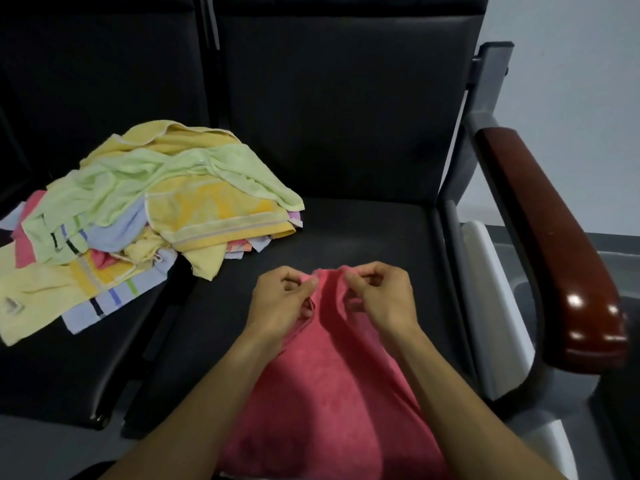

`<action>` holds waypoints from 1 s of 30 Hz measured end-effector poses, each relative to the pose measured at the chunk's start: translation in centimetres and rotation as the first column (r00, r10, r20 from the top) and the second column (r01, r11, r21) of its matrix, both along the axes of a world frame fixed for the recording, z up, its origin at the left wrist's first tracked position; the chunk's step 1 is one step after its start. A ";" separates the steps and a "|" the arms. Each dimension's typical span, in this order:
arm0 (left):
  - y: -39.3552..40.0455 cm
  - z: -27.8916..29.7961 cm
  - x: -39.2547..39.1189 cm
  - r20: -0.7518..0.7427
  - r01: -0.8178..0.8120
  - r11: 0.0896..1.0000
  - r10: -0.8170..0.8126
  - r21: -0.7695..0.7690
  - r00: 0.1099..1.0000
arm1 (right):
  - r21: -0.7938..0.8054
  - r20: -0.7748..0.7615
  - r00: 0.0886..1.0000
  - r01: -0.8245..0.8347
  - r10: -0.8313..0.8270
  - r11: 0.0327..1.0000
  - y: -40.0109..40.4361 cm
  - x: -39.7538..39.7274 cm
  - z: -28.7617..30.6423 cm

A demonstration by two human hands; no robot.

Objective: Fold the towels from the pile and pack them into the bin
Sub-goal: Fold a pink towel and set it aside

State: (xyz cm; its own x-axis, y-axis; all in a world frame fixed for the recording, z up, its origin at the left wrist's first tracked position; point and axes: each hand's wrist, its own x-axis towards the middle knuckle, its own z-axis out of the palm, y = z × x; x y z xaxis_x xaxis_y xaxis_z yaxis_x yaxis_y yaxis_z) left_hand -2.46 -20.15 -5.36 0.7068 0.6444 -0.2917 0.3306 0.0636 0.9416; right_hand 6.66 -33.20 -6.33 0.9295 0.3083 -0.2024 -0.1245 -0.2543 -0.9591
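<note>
Black seat [346, 133] fills most of the view, w/ wooden armrest [554, 244] at its right. Towel pile [138, 209] sits loose on the seat's left side, well apart from the hands. Pink towel [329, 393] drapes from seat front toward the person. Left hand [280, 299] & right hand [381, 296], close together, each pinch its far edge. Looks light, soft, floppy; prob sags unless held at corners. Bin not clearly visible.
</note>
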 end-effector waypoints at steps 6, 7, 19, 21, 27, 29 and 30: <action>-0.8 -0.8 0.0 0.059 0.034 0.982 -0.023 -0.184 0.998 | -0.013 -0.013 0.993 -0.117 0.117 0.993 0.5 -1.4 -0.4; -0.8 -0.8 -0.1 0.067 0.040 0.980 -0.027 -0.195 0.997 | -0.017 -0.014 0.992 -0.128 0.128 0.992 0.5 -1.6 -0.4; -0.4 -0.3 -0.5 0.139 0.069 0.976 -0.040 -0.207 0.989 | -0.013 0.044 0.983 -0.179 0.179 0.984 0.4 -2.4 1.2; -0.6 -0.1 -0.5 0.144 0.088 0.976 -0.059 -0.201 0.988 | -0.055 0.068 0.974 -0.214 0.217 0.975 0.3 -2.4 1.2; 0.2 -0.6 -1.0 -0.038 0.216 0.972 -0.213 0.097 0.976 | -0.275 0.167 0.902 -0.344 0.398 0.897 0.1 -1.6 0.6; 0.2 -0.5 -1.2 -0.072 0.244 0.952 -0.235 0.185 0.969 | -0.425 0.197 0.845 -0.384 0.498 0.820 0.2 -1.1 0.1; 0.1 -0.5 -1.3 -0.083 0.256 0.943 -0.244 0.214 0.966 | -0.470 0.192 0.823 -0.401 0.535 0.786 0.3 -0.9 -0.1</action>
